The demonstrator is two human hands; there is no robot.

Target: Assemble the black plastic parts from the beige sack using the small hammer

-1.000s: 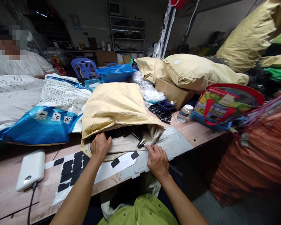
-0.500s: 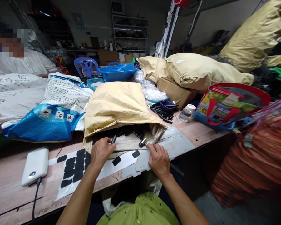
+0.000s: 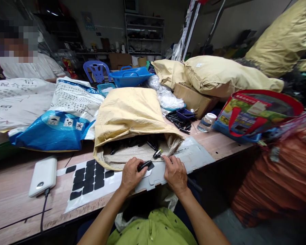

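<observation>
My left hand (image 3: 130, 175) is closed on a small black plastic part (image 3: 144, 165), held just above the white backing sheet (image 3: 109, 183) of black foam pads (image 3: 88, 177). My right hand (image 3: 175, 173) grips a small hammer; its metal head (image 3: 157, 154) points up beside the part and its dark handle sticks out behind the hand. Both hands hover at the mouth of an open tan woven sack (image 3: 129, 117) with several black parts (image 3: 132, 142) inside. A grey shaped sheet (image 3: 191, 157) lies under my right hand.
A white power bank (image 3: 43, 175) with a cable lies at left. Blue-and-white sacks (image 3: 58, 115), a blue basin (image 3: 129, 76), a cardboard box (image 3: 191, 98), a jar (image 3: 206, 122), loose black parts (image 3: 180, 120) and a red-handled bag (image 3: 252, 114) crowd the table. Another person (image 3: 28, 66) sits at far left.
My left hand took a black part out of the sack mouth and carried it right, toward my right hand. The right hand with the hammer barely moved.
</observation>
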